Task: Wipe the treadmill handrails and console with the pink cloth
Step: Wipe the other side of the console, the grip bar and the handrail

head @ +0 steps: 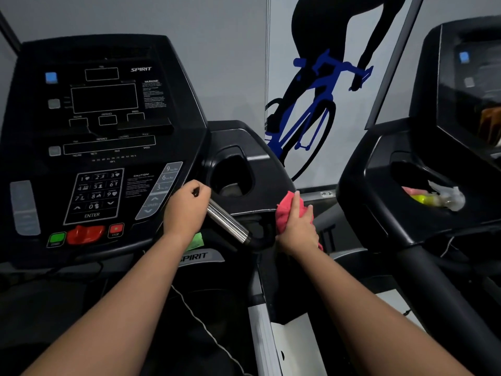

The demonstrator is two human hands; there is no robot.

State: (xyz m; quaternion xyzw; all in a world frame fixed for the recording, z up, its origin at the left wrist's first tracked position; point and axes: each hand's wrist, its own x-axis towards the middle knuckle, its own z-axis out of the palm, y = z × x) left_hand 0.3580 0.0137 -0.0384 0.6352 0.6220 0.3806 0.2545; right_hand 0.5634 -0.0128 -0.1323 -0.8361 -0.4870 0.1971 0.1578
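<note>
The pink cloth (288, 211) is bunched in the right hand (298, 226), fingers curled round it, pressed to the black handrail (261, 234) beside the cup holder (233, 172). The left hand (185, 210) grips the chrome pulse-sensor bar (227, 222) — just beside the Spirit console (103, 137).

Upper end of the chrome grip bar (227, 223) is covered by the left hand (184, 210). Pink cloth (288, 210) is mostly hidden under the right hand (298, 229). Second treadmill (423, 164) is cropped at 3 o'clock. Warning text (154, 94) is unreadable.
</note>
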